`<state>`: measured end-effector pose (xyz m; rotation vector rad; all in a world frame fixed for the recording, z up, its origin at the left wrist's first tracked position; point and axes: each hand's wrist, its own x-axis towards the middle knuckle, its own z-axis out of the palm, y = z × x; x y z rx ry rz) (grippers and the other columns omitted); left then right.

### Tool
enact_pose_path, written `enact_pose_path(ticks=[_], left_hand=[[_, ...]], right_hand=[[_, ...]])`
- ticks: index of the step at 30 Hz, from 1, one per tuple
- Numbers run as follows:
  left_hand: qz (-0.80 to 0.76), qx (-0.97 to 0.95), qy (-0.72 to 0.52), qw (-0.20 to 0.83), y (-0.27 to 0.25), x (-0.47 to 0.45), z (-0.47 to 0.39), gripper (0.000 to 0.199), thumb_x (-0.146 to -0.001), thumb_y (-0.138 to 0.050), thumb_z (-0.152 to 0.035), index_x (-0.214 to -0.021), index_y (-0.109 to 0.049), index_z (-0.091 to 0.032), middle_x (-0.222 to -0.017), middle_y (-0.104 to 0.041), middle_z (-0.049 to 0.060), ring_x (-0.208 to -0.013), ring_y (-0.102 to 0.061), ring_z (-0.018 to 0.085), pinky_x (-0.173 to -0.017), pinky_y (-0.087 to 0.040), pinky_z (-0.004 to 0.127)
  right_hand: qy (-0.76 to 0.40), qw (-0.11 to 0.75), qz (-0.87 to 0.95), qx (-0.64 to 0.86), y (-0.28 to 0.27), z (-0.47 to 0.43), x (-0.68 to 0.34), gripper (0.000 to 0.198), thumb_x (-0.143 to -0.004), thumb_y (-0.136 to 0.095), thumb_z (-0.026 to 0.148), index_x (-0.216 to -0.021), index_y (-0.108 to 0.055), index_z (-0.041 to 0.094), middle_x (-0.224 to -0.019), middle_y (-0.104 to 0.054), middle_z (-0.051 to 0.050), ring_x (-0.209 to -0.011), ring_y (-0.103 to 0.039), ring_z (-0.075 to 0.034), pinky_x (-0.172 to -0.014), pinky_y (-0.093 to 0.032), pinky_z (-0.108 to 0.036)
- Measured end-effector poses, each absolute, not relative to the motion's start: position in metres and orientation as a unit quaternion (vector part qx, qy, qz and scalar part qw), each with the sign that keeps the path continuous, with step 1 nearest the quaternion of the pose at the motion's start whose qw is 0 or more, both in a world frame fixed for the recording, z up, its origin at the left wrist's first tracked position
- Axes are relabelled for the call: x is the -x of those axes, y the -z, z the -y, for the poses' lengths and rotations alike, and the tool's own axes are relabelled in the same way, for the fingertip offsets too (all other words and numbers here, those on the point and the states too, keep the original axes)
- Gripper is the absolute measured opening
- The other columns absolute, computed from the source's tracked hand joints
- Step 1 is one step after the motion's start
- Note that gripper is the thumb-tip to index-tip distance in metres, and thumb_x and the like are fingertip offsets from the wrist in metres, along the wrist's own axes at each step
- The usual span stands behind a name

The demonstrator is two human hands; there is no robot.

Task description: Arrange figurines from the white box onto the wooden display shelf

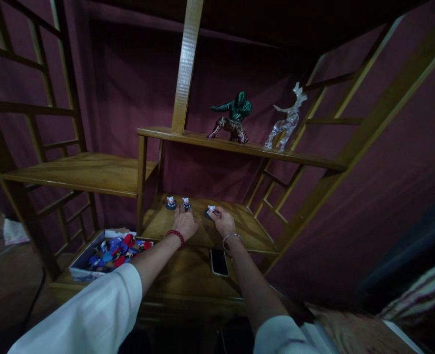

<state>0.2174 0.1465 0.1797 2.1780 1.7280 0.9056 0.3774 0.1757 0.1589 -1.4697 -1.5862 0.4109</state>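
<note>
Three small white-and-dark figurines on round dark bases stand on the lower shelf [246, 228]. The leftmost figurine [170, 202] is upright and untouched. Right beside it, the middle figurine [186, 201] has its base between the fingers of my left hand [186, 224], which wears a red bead bracelet [176, 237]. Some way to the right, the third figurine [211, 209] is pinched by my right hand [223, 222], at its right side. A silver bangle [232, 237] circles my right wrist. My fingers partly hide the bases of both held figurines.
At the left stands an open box [80, 268] of several red and blue pieces. A phone [219, 262] lies before the shelf. Overhead, a green-and-bronze statuette [235, 118] and a clear deer figure [287, 120] stand on the upper shelf [254, 150]. A wooden post [186, 64] rises there.
</note>
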Motion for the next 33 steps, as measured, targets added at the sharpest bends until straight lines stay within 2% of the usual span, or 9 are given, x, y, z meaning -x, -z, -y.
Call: enact_pose_path(ticks=[6,14,22,29,33], left_hand=[[-0.593,-0.738,-0.305,0.103,-0.177,-0.221,-0.157,0.037,-0.069,-0.045,-0.020,-0.102,-0.057,-0.007,-0.124,-0.045,0.020,-0.124,-0.024,0.031,-0.100,-0.011,0.041],[-0.608,-0.737,-0.280,0.093,-0.175,-0.224,-0.159,0.040,-0.071,-0.043,-0.022,-0.107,-0.055,-0.009,-0.119,-0.048,0.019,-0.111,-0.038,0.029,-0.093,-0.024,0.039],[-0.577,-0.766,-0.275,0.074,-0.175,-0.227,-0.160,0.039,-0.073,-0.040,-0.021,-0.107,-0.056,-0.011,-0.109,-0.055,0.017,-0.108,-0.040,0.027,-0.092,-0.025,0.038],[-0.563,-0.774,-0.274,0.089,-0.176,-0.226,-0.155,0.042,-0.074,-0.040,-0.022,-0.114,-0.052,-0.014,-0.120,-0.048,0.015,-0.109,-0.037,0.028,-0.092,-0.026,0.038],[-0.557,-0.774,-0.286,0.094,-0.176,-0.225,-0.154,0.043,-0.074,-0.040,-0.021,-0.114,-0.051,-0.011,-0.120,-0.046,0.017,-0.110,-0.036,0.029,-0.093,-0.025,0.040]], right_hand=[[-0.173,0.474,0.631,0.589,-0.158,-0.174,-0.376,0.024,-0.071,-0.055,0.029,-0.092,-0.060,0.019,-0.089,-0.066,-0.002,-0.082,-0.062,-0.013,-0.079,-0.047,-0.027],[-0.167,0.457,0.635,0.601,-0.160,-0.173,-0.375,0.022,-0.071,-0.055,0.028,-0.091,-0.061,0.021,-0.087,-0.066,-0.002,-0.080,-0.062,-0.014,-0.078,-0.048,-0.028],[-0.163,0.455,0.638,0.600,-0.161,-0.173,-0.375,0.021,-0.071,-0.055,0.028,-0.091,-0.060,0.021,-0.087,-0.066,-0.002,-0.080,-0.061,-0.014,-0.077,-0.047,-0.027],[-0.160,0.448,0.648,0.595,-0.159,-0.175,-0.377,0.022,-0.071,-0.056,0.027,-0.092,-0.060,0.022,-0.090,-0.066,-0.001,-0.081,-0.061,-0.014,-0.078,-0.047,-0.028],[-0.156,0.446,0.644,0.602,-0.159,-0.180,-0.379,0.022,-0.070,-0.055,0.027,-0.091,-0.061,0.022,-0.088,-0.066,-0.001,-0.079,-0.061,-0.014,-0.077,-0.047,-0.028]])
